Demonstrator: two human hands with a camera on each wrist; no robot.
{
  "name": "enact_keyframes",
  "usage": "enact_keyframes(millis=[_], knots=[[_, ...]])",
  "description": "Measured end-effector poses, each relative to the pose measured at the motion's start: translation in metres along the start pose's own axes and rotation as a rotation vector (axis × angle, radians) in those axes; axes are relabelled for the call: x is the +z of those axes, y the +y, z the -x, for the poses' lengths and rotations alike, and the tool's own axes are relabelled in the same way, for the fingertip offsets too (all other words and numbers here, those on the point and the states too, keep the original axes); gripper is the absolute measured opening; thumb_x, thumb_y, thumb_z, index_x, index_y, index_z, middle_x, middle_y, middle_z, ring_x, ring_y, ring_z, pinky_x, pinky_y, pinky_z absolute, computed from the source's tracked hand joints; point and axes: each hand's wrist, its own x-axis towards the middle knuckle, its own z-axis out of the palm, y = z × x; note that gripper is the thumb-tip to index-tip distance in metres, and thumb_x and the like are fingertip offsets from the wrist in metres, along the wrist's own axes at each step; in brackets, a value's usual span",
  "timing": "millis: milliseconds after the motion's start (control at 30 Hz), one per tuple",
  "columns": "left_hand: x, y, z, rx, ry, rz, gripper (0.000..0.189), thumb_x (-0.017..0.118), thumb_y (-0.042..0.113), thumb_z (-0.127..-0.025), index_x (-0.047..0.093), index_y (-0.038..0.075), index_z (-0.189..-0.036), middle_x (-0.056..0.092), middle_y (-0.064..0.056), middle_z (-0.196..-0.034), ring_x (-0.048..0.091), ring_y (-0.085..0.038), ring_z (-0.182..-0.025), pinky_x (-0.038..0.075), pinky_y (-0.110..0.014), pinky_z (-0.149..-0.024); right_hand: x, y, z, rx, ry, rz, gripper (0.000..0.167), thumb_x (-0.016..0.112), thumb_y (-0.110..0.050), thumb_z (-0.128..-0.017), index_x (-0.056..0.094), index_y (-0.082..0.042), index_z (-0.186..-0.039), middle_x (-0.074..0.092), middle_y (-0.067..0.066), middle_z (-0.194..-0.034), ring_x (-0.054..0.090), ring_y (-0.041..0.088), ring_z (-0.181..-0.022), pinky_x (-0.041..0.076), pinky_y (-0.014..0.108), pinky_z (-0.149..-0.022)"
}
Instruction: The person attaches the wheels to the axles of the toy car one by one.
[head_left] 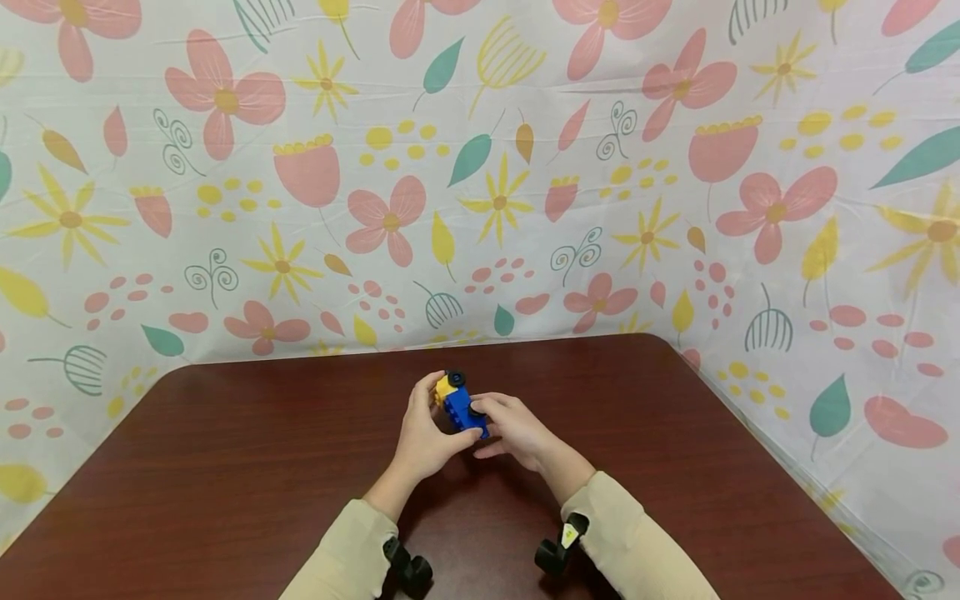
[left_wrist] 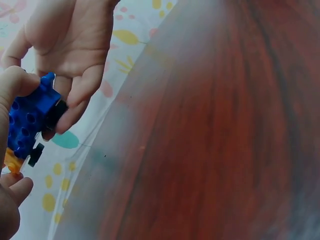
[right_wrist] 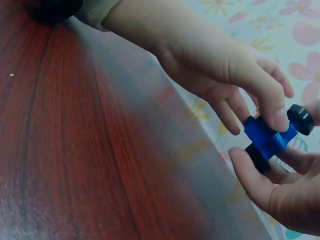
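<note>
A small blue toy car [head_left: 460, 406] made of studded blocks is held up between both hands over the table. One end carries a yellow block [head_left: 444, 390], and black wheels [head_left: 456, 379] stick out at its sides. My left hand [head_left: 422, 440] grips the car lengthwise, its thumb on the blue end and fingers by the yellow block. From the other side, my right hand [head_left: 522, 433] holds the car at its wheels; in the right wrist view its thumb lies against a black wheel [right_wrist: 257, 159]. The left wrist view shows round studs along the blue body [left_wrist: 31, 117].
The dark reddish-brown table [head_left: 247, 467] has rounded far corners. Behind and beside it hangs a white cloth [head_left: 480, 167] printed with flowers and leaves. Black wrist devices [head_left: 408, 571] sit at both beige sleeves [head_left: 637, 533].
</note>
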Motion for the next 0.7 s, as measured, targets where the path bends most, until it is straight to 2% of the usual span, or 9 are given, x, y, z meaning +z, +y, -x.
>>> enact_keyframes(millis=[200, 533, 700], knots=[[0.0018, 0.0041, 0.0013, 0.002, 0.009, 0.029, 0.093, 0.084, 0.023, -0.07, 0.027, 0.013, -0.143, 0.037, -0.015, -0.14, 0.04, -0.035, -0.132, 0.038, -0.051, -0.105, -0.0006, -0.0002, -0.0003, -0.016, -0.015, -0.029, 0.055, 0.048, -0.033, -0.094, 0.041, 0.0, -0.138, 0.05, 0.024, -0.13, 0.066, 0.024, -0.095, 0.057, 0.046, -0.074], [0.0012, 0.0034, 0.0018, -0.019, 0.022, 0.07, 0.091, 0.083, 0.021, -0.072, 0.027, 0.012, -0.143, 0.034, -0.016, -0.146, 0.04, -0.034, -0.133, 0.037, -0.051, -0.106, 0.0005, 0.0003, 0.0006, -0.053, -0.037, -0.03, 0.053, 0.049, -0.032, -0.097, 0.041, 0.0, -0.138, 0.053, 0.022, -0.126, 0.066, 0.018, -0.084, 0.058, 0.04, -0.067], [0.0009, 0.0039, 0.001, -0.011, 0.037, 0.066, 0.09, 0.083, 0.021, -0.071, 0.028, 0.016, -0.141, 0.035, -0.016, -0.145, 0.042, -0.033, -0.131, 0.04, -0.05, -0.104, 0.0017, 0.0, 0.0002, -0.066, -0.023, -0.065, 0.045, 0.048, -0.029, -0.098, 0.036, -0.007, -0.136, 0.05, 0.021, -0.123, 0.065, 0.018, -0.079, 0.058, 0.037, -0.064]])
